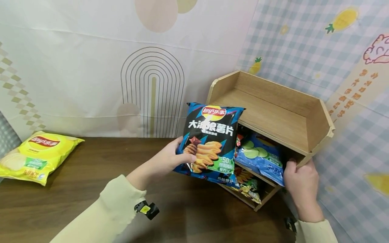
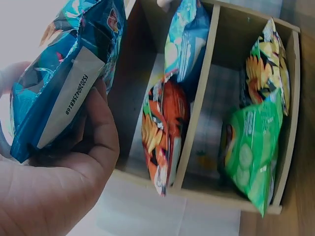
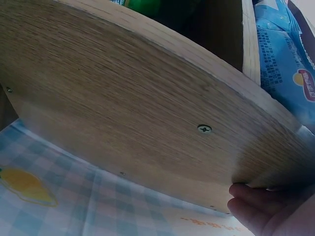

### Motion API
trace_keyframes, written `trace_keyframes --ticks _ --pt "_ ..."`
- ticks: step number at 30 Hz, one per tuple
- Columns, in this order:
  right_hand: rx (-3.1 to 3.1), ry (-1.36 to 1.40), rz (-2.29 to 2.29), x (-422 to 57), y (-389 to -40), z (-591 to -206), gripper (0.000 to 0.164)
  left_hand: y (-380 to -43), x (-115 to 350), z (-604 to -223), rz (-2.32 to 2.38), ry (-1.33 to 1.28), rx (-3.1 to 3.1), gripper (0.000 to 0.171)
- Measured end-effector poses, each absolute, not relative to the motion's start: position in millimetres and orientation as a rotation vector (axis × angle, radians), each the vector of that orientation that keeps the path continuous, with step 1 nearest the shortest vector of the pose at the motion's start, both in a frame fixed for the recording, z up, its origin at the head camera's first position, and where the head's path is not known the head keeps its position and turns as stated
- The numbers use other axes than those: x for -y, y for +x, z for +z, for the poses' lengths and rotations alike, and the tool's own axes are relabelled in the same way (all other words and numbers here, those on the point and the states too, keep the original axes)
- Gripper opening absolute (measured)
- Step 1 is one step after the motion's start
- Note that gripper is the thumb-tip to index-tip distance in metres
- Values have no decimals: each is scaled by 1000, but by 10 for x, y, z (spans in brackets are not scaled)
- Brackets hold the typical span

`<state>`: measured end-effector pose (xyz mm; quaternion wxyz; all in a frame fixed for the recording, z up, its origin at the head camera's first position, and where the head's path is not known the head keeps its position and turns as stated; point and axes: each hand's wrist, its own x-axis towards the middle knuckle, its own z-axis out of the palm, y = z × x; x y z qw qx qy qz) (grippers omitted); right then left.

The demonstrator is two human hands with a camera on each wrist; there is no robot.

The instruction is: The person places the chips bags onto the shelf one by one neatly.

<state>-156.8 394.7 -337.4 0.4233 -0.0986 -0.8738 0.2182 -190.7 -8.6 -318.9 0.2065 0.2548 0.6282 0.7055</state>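
Puffy black-and-blue foil chip bag (image 1: pixel 209 131): prob. light, slick & crushable

You're pinching the bag by its left edge w/ your L hand (image 1: pixel 165 160), thumb lying on the printed front, other fingers curling behind. You're holding it up over the dark brown wood table (image 1: pixel 106 158), in front of the L part of the pale two-tier wooden shelf (image 1: pixel 273 108) (can't tell if they're touching). Your R hand (image 1: pixel 302 179) is gripping the shelf's R side panel, thumb inside, fingers outside.

The bag's looking full of air, so prob. it's weighing v. little; the shiny foil's prob. sliding easily under dry fingertips, & a hard squeeze is risking broken chips. Your side pinch is likely doing fine if you're keeping it light & broad; the flat top edge is offering another spot w/ less crushing.

A blue foil bag w/ green lime slices (image 1: pixel 258 155) is poking past the upper tier's front, beside a red-and-black foil bag (image 2: pixel 174 108). A green foil bag (image 2: pixel 251 147) & a black-and-yellow foil bag (image 2: pixel 268 69) are sitting below. A bright yellow foil bag (image 1: pixel 39 155) is lying far L.
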Motion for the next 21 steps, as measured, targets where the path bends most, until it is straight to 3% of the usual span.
trace_keyframes --ticks 10,21 --pt "2189 -280 563 -3963 -1580 -3377 29 -2169 -325 -3087 2017 825 -1733 63" --pt "2192 -275 570 -3948 -1565 -3375 30 -2310 -553 -2909 1872 820 -1866 79"
